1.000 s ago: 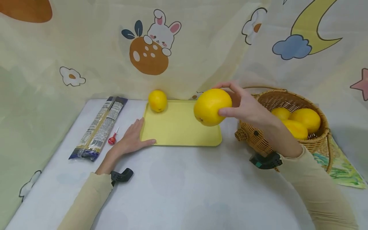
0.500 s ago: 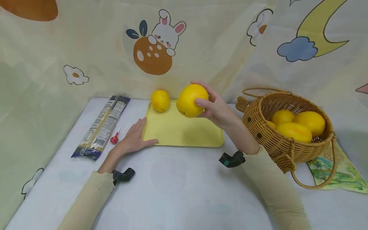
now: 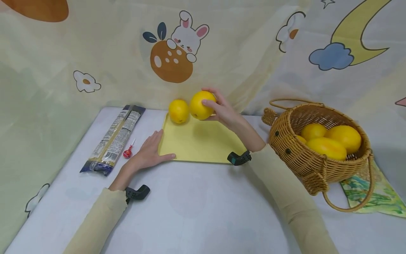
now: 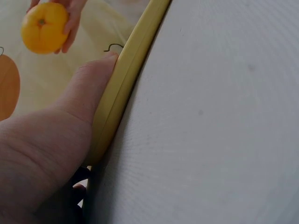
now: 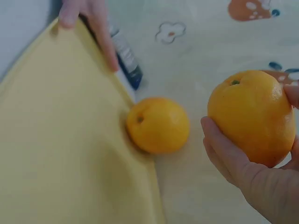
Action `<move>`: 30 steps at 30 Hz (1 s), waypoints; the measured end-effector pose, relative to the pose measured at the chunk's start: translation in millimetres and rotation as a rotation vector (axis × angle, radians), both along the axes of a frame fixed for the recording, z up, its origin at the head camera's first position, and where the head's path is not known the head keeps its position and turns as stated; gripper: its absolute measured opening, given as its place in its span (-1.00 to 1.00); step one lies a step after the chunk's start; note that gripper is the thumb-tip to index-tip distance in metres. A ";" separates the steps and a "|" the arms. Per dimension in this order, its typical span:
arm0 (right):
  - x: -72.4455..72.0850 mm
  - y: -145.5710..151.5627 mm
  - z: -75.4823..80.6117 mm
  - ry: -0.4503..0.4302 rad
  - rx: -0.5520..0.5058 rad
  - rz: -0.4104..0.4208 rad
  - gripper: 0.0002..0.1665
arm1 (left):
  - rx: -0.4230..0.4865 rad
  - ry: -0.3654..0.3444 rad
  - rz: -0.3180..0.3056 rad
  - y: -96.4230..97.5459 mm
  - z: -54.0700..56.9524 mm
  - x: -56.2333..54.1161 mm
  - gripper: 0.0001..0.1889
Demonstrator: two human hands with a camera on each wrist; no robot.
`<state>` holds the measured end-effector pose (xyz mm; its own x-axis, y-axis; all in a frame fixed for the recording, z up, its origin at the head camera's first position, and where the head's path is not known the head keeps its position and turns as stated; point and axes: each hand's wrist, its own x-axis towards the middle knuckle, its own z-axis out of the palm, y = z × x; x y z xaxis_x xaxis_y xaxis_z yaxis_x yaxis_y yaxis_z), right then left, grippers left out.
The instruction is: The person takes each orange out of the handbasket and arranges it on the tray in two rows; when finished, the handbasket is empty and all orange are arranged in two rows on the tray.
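My right hand (image 3: 226,113) holds a yellow-orange orange (image 3: 200,106) between thumb and fingers, above the back part of a pale yellow tray (image 3: 196,144). In the right wrist view, the green stem spot of this orange (image 5: 252,116) shows, and the hand's fingers support its side. A second orange (image 3: 178,111) rests in the tray's back left corner, just left of the held one. At the front left corner of the tray lies my left hand (image 3: 148,152), fingers straight along the left side and thumb on the front rim. That thumb (image 4: 86,86) touches the rim in the left wrist view.
A wicker basket (image 3: 282,155) with several yellow fruits (image 3: 344,138) stands on the right, over a green patterned sheet (image 3: 369,195). Left of the tray lie a long printed packet (image 3: 114,139) and a red-wrapped lollipop (image 3: 127,152). A printed curtain (image 3: 241,60) hangs behind.
My right hand has carried the orange leftward from near the basket to over the tray's back, close to the other orange. The left hand stays at the tray corner.
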<state>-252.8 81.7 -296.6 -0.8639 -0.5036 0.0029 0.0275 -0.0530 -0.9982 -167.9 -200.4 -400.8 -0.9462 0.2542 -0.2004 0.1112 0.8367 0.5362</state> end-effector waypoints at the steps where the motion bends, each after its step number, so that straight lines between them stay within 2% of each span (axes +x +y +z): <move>1: -4.8 -1.7 -3.5 -0.007 0.023 -0.008 -0.47 | -0.001 -0.001 0.002 -0.1 0.1 0.0 0.25; 8: -32.6 -16.3 -34.8 -0.059 0.228 -0.002 -0.48 | -0.001 -0.016 0.015 -2.3 -0.8 1.4 0.26; 14: -40.6 -28.5 -50.8 -0.025 0.384 0.038 -0.43 | 0.013 -0.003 0.003 0.6 -2.1 2.5 0.25; 18: -39.2 -38.3 -50.2 0.085 0.536 0.048 -0.26 | 0.005 0.005 -0.005 1.8 -1.5 1.4 0.25; 22: -35.5 -47.9 -46.3 0.219 0.632 -0.001 -0.18 | -0.007 0.023 -0.014 1.8 0.9 -0.8 0.24; 27: -30.3 -52.1 -48.2 0.315 0.681 -0.112 -0.26 | -0.011 0.014 -0.009 0.7 2.3 -1.6 0.24; 30: -26.8 -51.3 -49.9 0.315 0.674 -0.154 -0.21 | -0.008 0.008 -0.007 0.6 2.9 -0.9 0.23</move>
